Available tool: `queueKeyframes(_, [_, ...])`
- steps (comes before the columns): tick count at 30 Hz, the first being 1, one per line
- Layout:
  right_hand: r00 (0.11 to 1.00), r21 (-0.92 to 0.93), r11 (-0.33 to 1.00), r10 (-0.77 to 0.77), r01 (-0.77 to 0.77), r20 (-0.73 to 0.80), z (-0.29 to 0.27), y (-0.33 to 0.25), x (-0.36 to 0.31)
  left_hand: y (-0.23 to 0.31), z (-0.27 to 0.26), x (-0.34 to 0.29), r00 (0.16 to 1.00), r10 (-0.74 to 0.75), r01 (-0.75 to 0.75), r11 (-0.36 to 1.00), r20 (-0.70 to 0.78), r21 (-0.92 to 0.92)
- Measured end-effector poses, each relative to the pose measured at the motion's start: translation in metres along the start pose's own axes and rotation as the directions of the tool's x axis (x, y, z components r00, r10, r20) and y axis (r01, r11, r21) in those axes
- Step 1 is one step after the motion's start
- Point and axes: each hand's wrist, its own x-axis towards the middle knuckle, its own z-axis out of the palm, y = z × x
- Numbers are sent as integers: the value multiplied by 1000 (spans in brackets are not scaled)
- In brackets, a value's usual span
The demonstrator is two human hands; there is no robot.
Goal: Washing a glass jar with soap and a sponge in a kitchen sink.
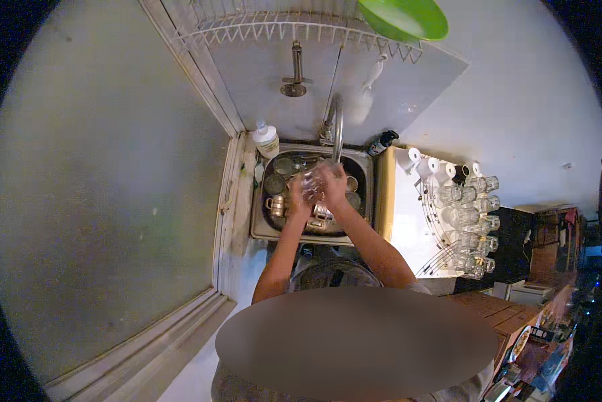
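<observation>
Over the metal sink (266, 232), my left hand (301, 199) and my right hand (334, 184) close round a clear drinking glass (312, 185) from both sides. They are just below the mouth of the curved faucet (339, 130). Motion smears the fingers and the glass, and the hands hide part of it. Under and beside them in the basin are a metal cup with a handle (277, 206), a glass (274, 184) and several other cups and glasses. A second metal cup (322, 212) shows near my right wrist.
A white bottle (266, 139) stands at the sink's back left corner, a dark pump bottle (384, 142) at its back right. Several washed-looking glasses (465, 216) and white cups (446, 174) rest on the white patterned surface at right. Above hangs a wire rack (274, 30) with a green bowl (408, 19).
</observation>
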Motion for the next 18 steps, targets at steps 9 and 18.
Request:
queueKeyframes(9, [853,637,587,460,-500,246,-30,-9,12,21,79,-38,471,449,-688,-351,759,635])
queueKeyframes(18, [822,680,575,566,-454,70,-33,-14,-8,26,74,-22,649,289,-680,-195,704,707])
